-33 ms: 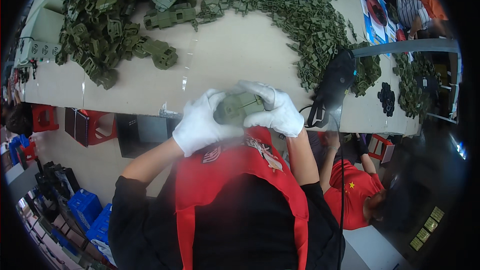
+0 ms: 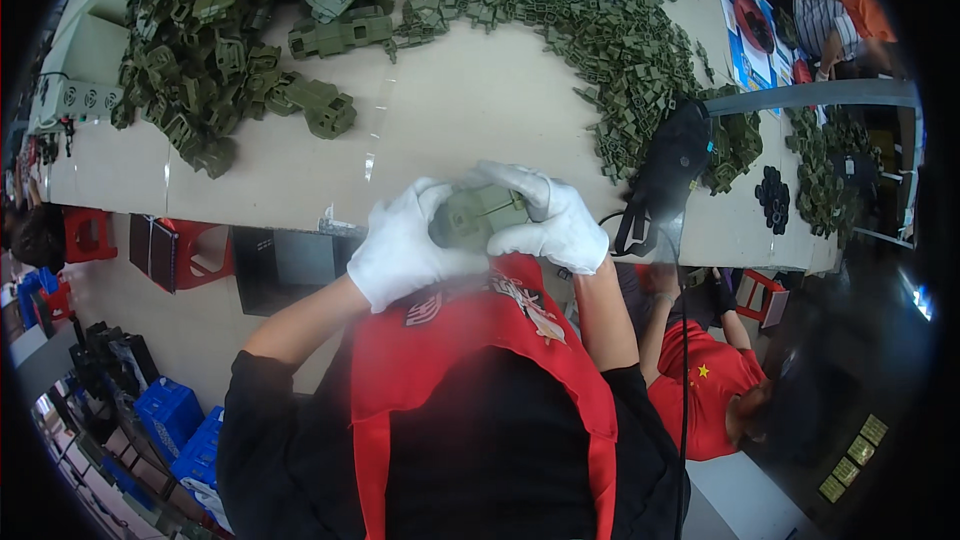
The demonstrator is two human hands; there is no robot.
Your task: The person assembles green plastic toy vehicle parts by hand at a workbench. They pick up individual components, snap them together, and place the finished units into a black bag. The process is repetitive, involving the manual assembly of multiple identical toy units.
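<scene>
Between my white-gloved hands, above the table's near edge, is an olive-green plastic toy vehicle body [image 2: 468, 217]. My left hand [image 2: 405, 245] wraps round its left side. From the right, my right hand [image 2: 548, 220] grips it, with fingers over the far edge and the thumb low on the near side. The gloves cover much of its outline. Beyond my left hand lies a heap of similar toy vehicle bodies [image 2: 225, 40]. A pile of small green plastic parts [image 2: 630, 50] spreads across the far middle and right.
A black pouch-like thing [image 2: 675, 150] with a cable hangs by a metal bar [image 2: 815, 92] at right. Small black parts [image 2: 772, 198] lie farther right on the table [image 2: 440, 90]. A co-worker in a red top [image 2: 705, 380] sits to my right. Red stools [image 2: 205, 255] and blue crates [image 2: 170, 415] stand at left.
</scene>
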